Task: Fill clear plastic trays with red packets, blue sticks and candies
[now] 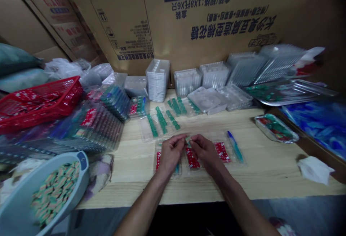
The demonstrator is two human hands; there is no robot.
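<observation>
My left hand (171,153) and my right hand (204,152) meet over transparent plastic trays near the table's front. Fingers of both are closed in a pinch around a small pale green piece (188,140), mostly covered by the fingertips. Beneath them, one tray holds a red patterned packet (193,158). Another red packet (222,152) and a blue-green pen-shaped stick (235,146) lie just right of my right hand. Part of a third red packet (158,159) shows left of my left hand. Behind the hands, several trays contain rows of green candies (161,120).
Stacked transparent trays (158,81) line a large cardboard box (175,30). At left are filled trays (100,127), a red basket (72,91) and a blue-grey basin (83,178) of small pieces. A foil tray (293,136) and a box of blue sticks (321,124) stand right.
</observation>
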